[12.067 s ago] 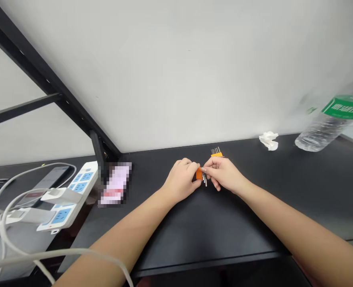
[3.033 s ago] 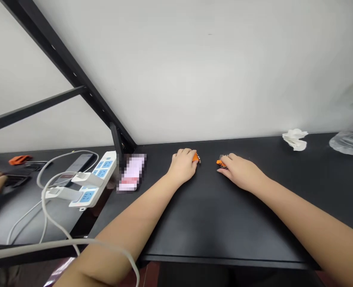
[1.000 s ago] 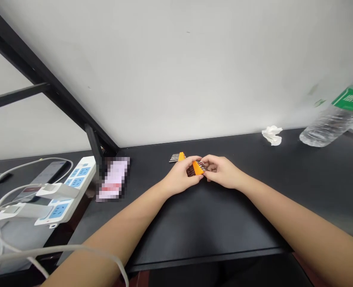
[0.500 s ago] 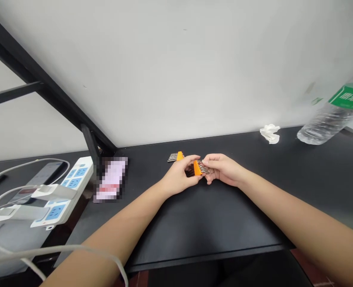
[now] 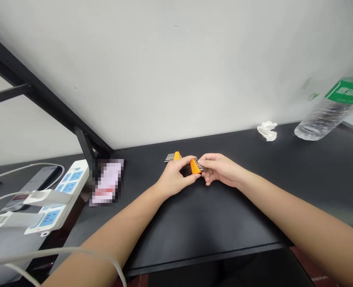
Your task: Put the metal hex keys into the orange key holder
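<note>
My left hand (image 5: 172,179) is closed around an orange holder (image 5: 195,167), with thumb and fingers at its ends. Several metal hex keys (image 5: 200,165) stick out of this holder towards the right. There my right hand (image 5: 221,169) pinches at the keys, its thumb and forefinger together and the other fingers curled below. Which key it grips is hidden by the fingers. Just behind my left hand, a second orange piece (image 5: 177,156) lies on the black table (image 5: 212,223), with several thin metal rods (image 5: 169,158) pointing left; my hand covers part of it.
A blurred-out pinkish rectangle (image 5: 107,181) lies left of my arm. Further left are a white power strip (image 5: 75,181) with plugs, pale cables (image 5: 45,252) and a phone (image 5: 39,179). Crumpled tissue (image 5: 267,130) and a plastic bottle (image 5: 322,117) stand near the wall. A black frame (image 5: 53,107) slants at left.
The whole view has shifted slightly. Both hands stay together at the orange holder, which is turned a little so more of its orange face shows.
</note>
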Action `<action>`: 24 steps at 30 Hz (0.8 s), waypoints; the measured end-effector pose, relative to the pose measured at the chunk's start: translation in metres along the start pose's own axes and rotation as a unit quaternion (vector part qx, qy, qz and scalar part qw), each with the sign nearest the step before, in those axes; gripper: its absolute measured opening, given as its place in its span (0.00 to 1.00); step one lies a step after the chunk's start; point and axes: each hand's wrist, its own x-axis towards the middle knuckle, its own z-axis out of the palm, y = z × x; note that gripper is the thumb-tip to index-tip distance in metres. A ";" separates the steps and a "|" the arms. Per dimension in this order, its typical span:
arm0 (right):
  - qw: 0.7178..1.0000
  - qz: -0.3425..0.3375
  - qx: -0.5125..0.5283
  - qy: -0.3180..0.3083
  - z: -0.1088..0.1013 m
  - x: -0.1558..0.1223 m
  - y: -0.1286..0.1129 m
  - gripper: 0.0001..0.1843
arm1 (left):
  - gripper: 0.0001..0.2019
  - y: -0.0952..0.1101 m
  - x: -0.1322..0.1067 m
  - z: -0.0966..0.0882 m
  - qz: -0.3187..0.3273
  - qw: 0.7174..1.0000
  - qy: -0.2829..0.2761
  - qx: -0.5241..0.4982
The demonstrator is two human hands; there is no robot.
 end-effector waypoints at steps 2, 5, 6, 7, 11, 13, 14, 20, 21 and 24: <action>0.986 -0.084 -0.134 0.061 -0.001 -0.003 -0.001 0.10 | 0.23 -0.002 0.000 -0.001 -0.021 1.000 0.006 -0.016; 0.923 -0.213 -0.315 0.061 -0.004 -0.010 -0.005 0.12 | 0.22 -0.002 0.001 -0.002 -0.044 0.998 -0.006 -0.041; 0.902 -0.241 -0.355 0.048 -0.005 -0.013 -0.007 0.15 | 0.22 -0.001 0.001 -0.002 -0.050 0.998 -0.015 -0.042; 0.885 -0.258 -0.385 0.034 -0.005 -0.015 -0.008 0.16 | 0.21 0.000 0.001 -0.002 -0.055 0.997 -0.023 -0.041; 0.863 -0.273 -0.425 -0.003 -0.003 -0.019 -0.009 0.19 | 0.20 0.004 0.001 -0.002 -0.068 0.997 -0.023 -0.041; 0.861 -0.267 -0.433 -0.003 0.000 -0.017 -0.006 0.17 | 0.18 0.007 0.000 -0.002 -0.062 0.998 -0.026 -0.008; 0.861 -0.261 -0.437 0.000 0.001 -0.015 -0.004 0.15 | 0.17 0.008 0.000 -0.002 -0.058 0.998 -0.034 0.015; 0.839 -0.245 -0.483 0.037 0.005 -0.007 0.008 0.16 | 0.12 0.010 0.002 -0.003 -0.049 0.995 -0.067 0.061; 0.833 -0.251 -0.492 0.042 0.005 -0.006 0.009 0.17 | 0.13 0.009 0.002 -0.003 -0.043 0.994 -0.067 0.071; 0.816 -0.273 -0.508 0.033 0.006 -0.006 0.010 0.20 | 0.12 0.006 0.004 -0.003 -0.002 0.987 -0.064 0.145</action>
